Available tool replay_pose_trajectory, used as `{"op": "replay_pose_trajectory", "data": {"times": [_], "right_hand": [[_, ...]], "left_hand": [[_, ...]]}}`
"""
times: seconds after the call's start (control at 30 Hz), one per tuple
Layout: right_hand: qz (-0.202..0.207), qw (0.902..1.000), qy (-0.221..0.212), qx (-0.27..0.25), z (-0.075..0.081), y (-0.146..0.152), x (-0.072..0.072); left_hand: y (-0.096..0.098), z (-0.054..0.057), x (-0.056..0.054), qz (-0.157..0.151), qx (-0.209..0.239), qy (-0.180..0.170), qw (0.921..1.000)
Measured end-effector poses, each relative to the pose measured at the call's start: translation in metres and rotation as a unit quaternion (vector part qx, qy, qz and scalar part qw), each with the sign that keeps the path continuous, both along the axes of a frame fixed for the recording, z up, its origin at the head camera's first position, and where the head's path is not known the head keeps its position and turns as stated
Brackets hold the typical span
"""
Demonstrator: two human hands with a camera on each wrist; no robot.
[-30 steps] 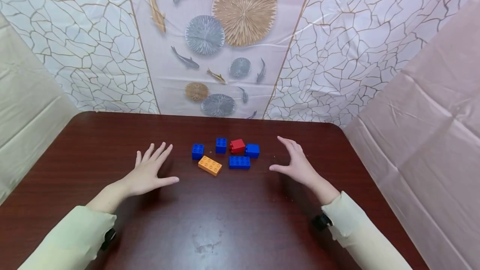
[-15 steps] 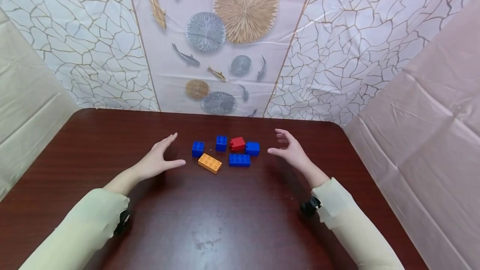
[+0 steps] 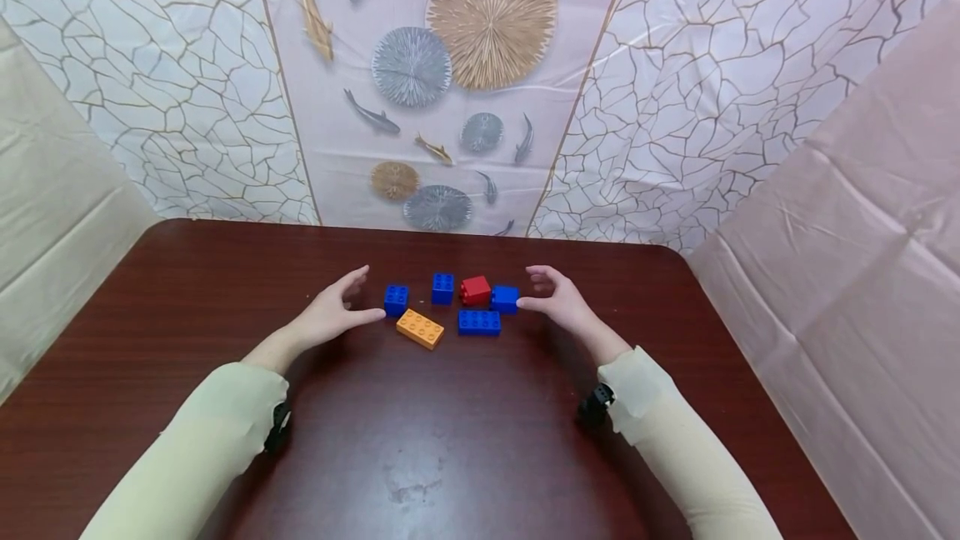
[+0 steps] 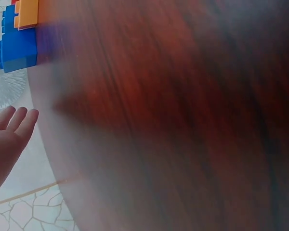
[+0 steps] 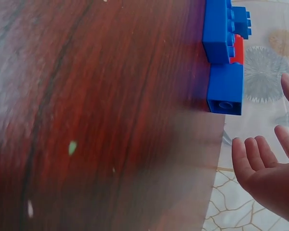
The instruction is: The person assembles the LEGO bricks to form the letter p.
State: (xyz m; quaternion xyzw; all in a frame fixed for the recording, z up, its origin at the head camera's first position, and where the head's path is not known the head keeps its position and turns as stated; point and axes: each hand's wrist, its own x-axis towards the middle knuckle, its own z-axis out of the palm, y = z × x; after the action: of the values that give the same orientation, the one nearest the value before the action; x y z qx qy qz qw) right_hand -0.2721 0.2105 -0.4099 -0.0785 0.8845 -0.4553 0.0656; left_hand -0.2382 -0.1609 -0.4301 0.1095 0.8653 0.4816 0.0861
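- Holds the left hand [image 3: 330, 317] to the left of the orange brick [image 3: 420, 329], in a loose, parted shape, gripping nothing.
- Points the left thumb [image 3: 366, 317] toward the small blue brick [image 3: 396, 301], just behind the left end of the orange brick; cannot tell whether touching.
- Holds the right hand [image 3: 564, 303] well to the right of the orange brick, also loosely parted, gripping nothing.
- Has the right thumb [image 3: 534, 304] just beside the sideways blue brick [image 3: 504, 299], the farthest right of the orange brick; in the right wrist view, shows a gap there.
- Leaves a narrow gap between the orange brick and the long blue brick [image 3: 478, 323], just to the right, studs up.
- Includes, behind and to the right of the orange brick, the rear blue brick [image 3: 442, 288], then the red brick [image 3: 475, 291], tipped with studs facing left.
- Reaches the far edge of the dark table [image 3: 480, 423] well behind the orange brick, against the patterned cloth [image 3: 517, 198].
- Offers a broad run of wood in front of the orange brick, and more out toward the side edges, beyond both hands.
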Motion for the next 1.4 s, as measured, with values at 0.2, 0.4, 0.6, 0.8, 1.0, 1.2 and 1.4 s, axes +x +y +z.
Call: {"op": "replay_pose_trajectory", "data": {"times": [0.2,0.4,0.6,0.8,1.0,1.2,1.4], "right_hand": [[-0.003,0.9999,-0.012,-0.008,-0.007,-0.007,-0.007],[-0.007,0.9996,-0.028,-0.009,-0.011,-0.012,-0.009],[-0.006,0.9994,-0.034,-0.004,-0.013,-0.012,-0.009],[-0.001,0.9996,-0.028,-0.004,-0.016,-0.013,-0.015],[0.010,0.9992,-0.038,0.006,-0.016,-0.015,-0.015],[0.010,0.9985,-0.048,0.021,-0.017,-0.020,-0.015],[0.012,0.9976,-0.054,0.042,-0.020,-0.023,-0.016]], "left_hand": [[0.008,-0.006,-0.007,0.005,0.013,-0.010,0.9999],[0.015,-0.011,-0.011,0.015,0.025,-0.006,0.9996],[0.020,-0.016,-0.013,0.016,0.027,0.004,0.9995],[0.025,-0.017,-0.016,0.008,0.018,0.005,0.9998],[0.030,-0.014,-0.018,0.003,-0.003,0.006,1.0000],[0.032,-0.014,-0.018,0.007,-0.010,0.005,0.9999],[0.030,-0.019,-0.020,0.009,-0.010,0.015,0.9998]]}}
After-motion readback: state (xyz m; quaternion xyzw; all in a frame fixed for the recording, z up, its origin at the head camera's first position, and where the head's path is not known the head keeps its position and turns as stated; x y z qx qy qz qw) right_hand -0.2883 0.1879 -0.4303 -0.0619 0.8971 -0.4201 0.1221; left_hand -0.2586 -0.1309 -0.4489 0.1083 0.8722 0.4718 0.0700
